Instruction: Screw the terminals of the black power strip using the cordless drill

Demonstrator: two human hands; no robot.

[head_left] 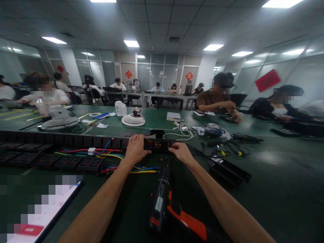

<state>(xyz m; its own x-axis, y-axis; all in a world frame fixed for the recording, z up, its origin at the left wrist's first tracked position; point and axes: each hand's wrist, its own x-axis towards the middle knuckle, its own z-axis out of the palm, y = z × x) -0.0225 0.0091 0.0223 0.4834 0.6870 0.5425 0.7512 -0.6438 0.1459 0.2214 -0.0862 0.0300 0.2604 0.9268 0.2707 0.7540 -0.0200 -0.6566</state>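
Observation:
A long black power strip [101, 141] with rows of sockets lies across the green table. My left hand [136, 147] is closed over it, fingers over the far edge and thumb on the near side. Between my hands is an opened section with small brass-coloured parts [157, 144] inside. At its right end my right hand [181, 152] pinches the black housing with thumb and fingertips; anything smaller there is hidden. Red, blue and yellow wires [113, 155] run loose to the left. Between my forearms lies a black and orange cordless drill [162, 199], its bit pointing towards the strip.
Black metal pieces [230, 170] and cables [235, 145] lie right. Beyond the strip are a white fan grille [133, 120], a fan [59, 118], a white container [120, 108] and a white cord [186, 131]. A screen [58, 209] is at lower left. Several people sit around.

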